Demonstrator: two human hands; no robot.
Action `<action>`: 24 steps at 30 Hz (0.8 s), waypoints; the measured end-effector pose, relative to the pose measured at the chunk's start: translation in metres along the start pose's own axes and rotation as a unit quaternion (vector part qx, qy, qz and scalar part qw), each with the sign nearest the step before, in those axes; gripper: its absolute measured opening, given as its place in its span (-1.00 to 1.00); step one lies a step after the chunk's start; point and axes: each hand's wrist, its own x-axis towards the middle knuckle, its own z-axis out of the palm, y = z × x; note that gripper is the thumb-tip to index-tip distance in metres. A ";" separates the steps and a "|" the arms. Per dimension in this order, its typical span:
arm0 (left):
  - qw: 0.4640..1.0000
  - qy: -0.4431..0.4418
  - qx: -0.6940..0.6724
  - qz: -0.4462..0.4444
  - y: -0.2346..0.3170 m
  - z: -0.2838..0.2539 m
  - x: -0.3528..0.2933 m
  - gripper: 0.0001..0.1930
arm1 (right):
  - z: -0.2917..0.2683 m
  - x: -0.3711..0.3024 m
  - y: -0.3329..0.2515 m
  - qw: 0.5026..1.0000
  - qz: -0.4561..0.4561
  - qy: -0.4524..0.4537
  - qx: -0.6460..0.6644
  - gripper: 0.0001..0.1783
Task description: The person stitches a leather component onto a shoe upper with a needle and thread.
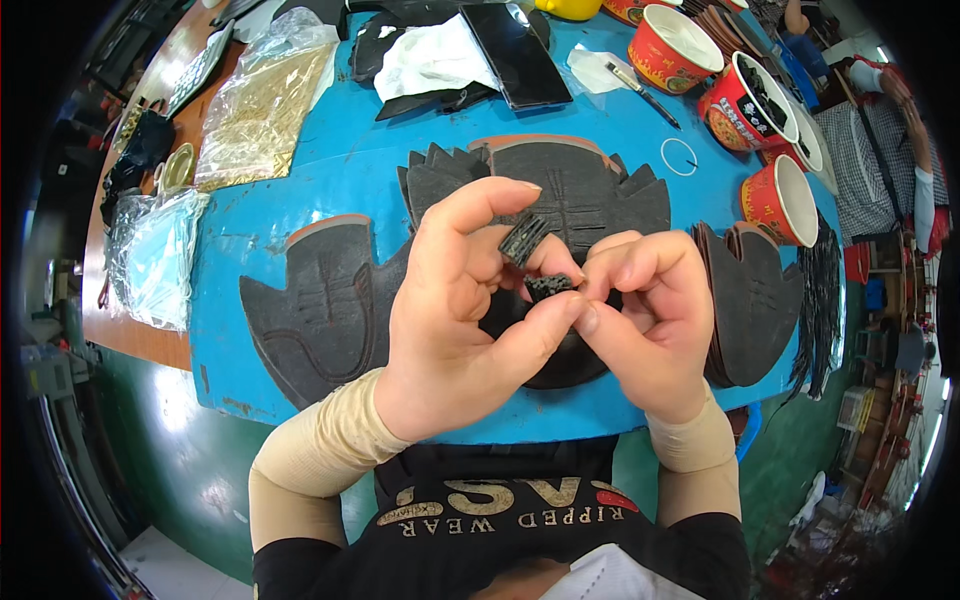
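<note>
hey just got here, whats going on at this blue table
A person has both hands together over the blue table. The left hand holds a small ribbed black piece among its fingers. Just below is a dark clump, where the thumbs meet; whether the two are joined, or the right hand grips the clump, is unclear. Flat dark cutouts lie around the hands, with red tubs at the far right.

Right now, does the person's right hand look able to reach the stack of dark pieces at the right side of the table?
Probably yes: the stack of dark pieces appears just right of the right hand, with nothing visible between, though its grip is busy at the small black piece.
</note>
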 end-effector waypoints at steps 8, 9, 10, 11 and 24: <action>0.999 0.002 0.040 0.010 0.007 -0.003 0.001 -0.25 | -0.014 0.003 -0.010 0.987 0.082 0.034 0.134 -0.62; 0.998 0.020 0.058 0.020 0.006 -0.004 0.001 -0.25 | -0.019 0.004 -0.010 0.988 0.068 0.049 0.130 -0.62; 0.994 -0.006 0.098 0.047 0.005 -0.012 0.004 -0.25 | -0.024 0.007 -0.009 0.989 0.056 0.068 0.117 -0.62; 0.994 0.004 0.105 0.028 0.007 -0.014 0.004 -0.25 | -0.028 0.011 -0.006 0.993 0.041 0.102 0.038 -0.62; 0.946 -0.022 0.306 0.101 -0.001 -0.024 0.012 -0.24 | -0.035 0.027 0.026 0.963 -0.020 0.073 -0.260 -0.72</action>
